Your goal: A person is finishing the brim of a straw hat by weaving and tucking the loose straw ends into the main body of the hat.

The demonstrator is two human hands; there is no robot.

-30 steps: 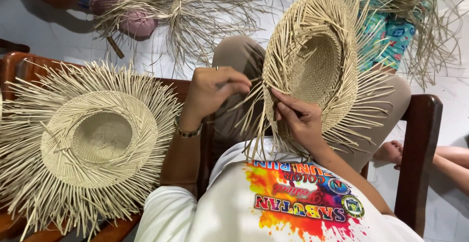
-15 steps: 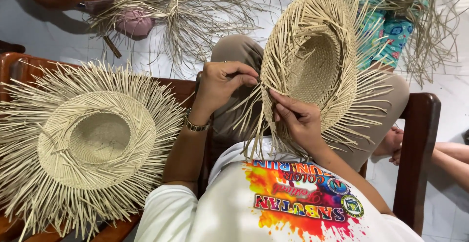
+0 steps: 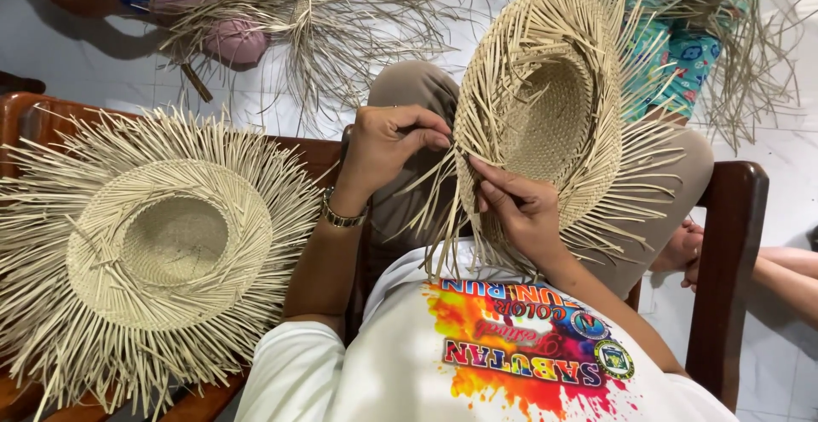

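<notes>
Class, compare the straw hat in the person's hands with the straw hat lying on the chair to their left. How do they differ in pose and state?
The held hat stands on edge across the lap, gripped by the left hand and right hand; the resting hat lies flat, crown opening upward, untouched.

The held hat's loose strands are being pinched at the brim; the resting hat's strands fan out freely all around.

Both are pale woven straw with unfinished, fringed brims.
</notes>
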